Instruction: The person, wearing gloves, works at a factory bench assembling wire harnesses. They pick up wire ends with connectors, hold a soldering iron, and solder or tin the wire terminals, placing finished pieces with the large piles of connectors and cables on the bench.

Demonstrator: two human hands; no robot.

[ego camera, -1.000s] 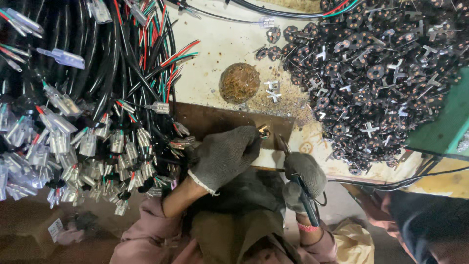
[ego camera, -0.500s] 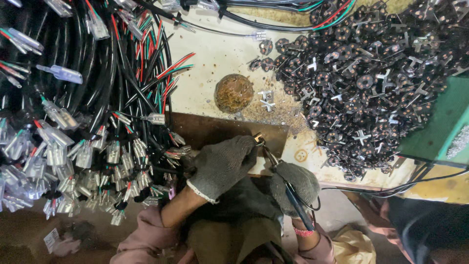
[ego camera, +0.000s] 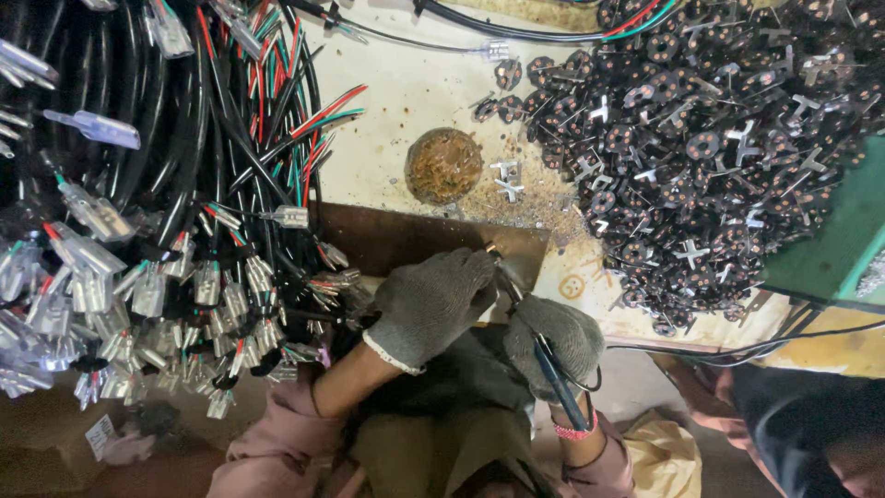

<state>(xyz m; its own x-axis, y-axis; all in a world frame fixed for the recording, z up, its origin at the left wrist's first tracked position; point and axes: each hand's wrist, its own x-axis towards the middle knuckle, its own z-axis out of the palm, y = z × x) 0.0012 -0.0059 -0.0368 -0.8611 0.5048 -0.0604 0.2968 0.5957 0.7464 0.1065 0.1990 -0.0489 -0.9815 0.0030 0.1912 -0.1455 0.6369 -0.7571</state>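
Observation:
My left hand (ego camera: 429,304), in a grey knit glove, is curled over the near edge of a brown metal plate (ego camera: 406,238). Its fingertips pinch a small brass-coloured piece (ego camera: 489,248). My right hand (ego camera: 558,334), also gloved, grips a blue-handled soldering iron (ego camera: 553,369) whose tip meets that piece right beside my left fingers. Both hands are close together, almost touching.
Bundles of black cables with red and green wires and clear terminal sleeves (ego camera: 166,277) fill the left. A heap of dark round parts with metal crosses (ego camera: 710,138) covers the right. A brown ball of brass wool (ego camera: 443,166) sits beyond the plate. A green box edge (ego camera: 839,249) is at the right.
My right hand with the iron has edged left, closer to my left hand. My left hand stays curled at the plate's edge. The view has shifted slightly.

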